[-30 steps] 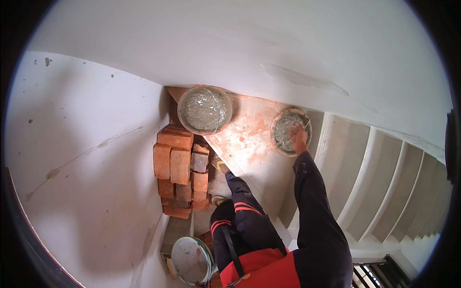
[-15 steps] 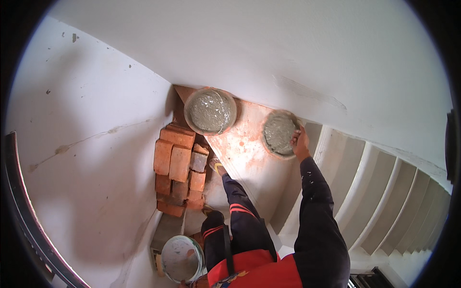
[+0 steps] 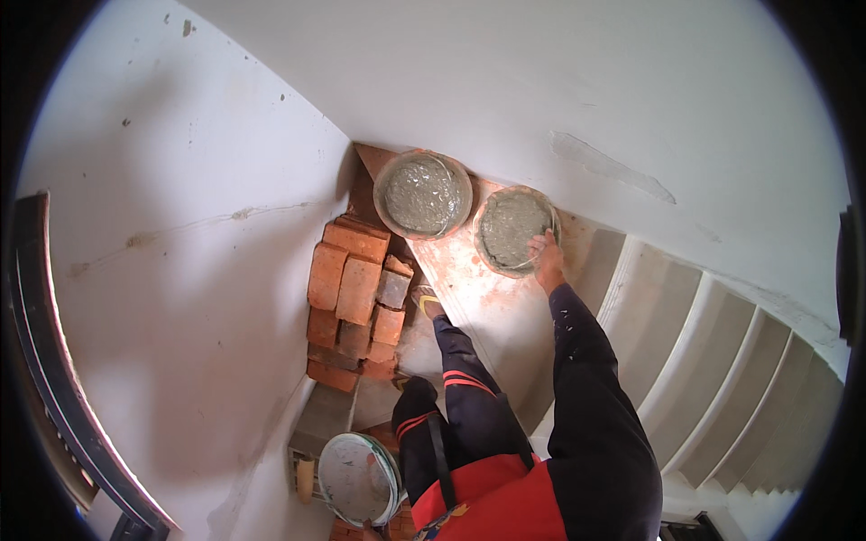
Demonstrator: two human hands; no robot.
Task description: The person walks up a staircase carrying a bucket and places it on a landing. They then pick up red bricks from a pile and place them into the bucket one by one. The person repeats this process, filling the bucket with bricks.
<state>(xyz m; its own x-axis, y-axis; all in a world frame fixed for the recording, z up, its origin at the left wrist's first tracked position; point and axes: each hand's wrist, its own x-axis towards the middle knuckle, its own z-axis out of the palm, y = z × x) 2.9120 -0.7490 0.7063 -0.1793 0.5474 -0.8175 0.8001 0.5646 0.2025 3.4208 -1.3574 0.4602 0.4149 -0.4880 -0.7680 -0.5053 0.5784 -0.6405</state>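
My right hand (image 3: 548, 259) grips the wire handle of a bucket of wet grey mortar (image 3: 516, 230), at its right rim. This bucket stands on or just over the landing near the top of the stairs. To its left is a second bucket of mortar (image 3: 422, 194), against the wall, with its thin handle lying across it. At the lower edge, only a little of my left hand (image 3: 371, 532) shows, closed at the near rim of a white bucket (image 3: 359, 478) with a pale inside. Most of that hand is out of frame.
Orange bricks (image 3: 356, 288) lie stacked along the left wall, beside my sandalled foot (image 3: 430, 304). Stairs (image 3: 686, 334) run off to the right. White walls (image 3: 505, 90) meet in the corner behind the mortar buckets. A dark curved rail (image 3: 54, 361) stands at far left.
My right hand has brought its mortar bucket leftward, closer to the second one. The white bucket's tilt has changed slightly. The whole view has shifted a little.
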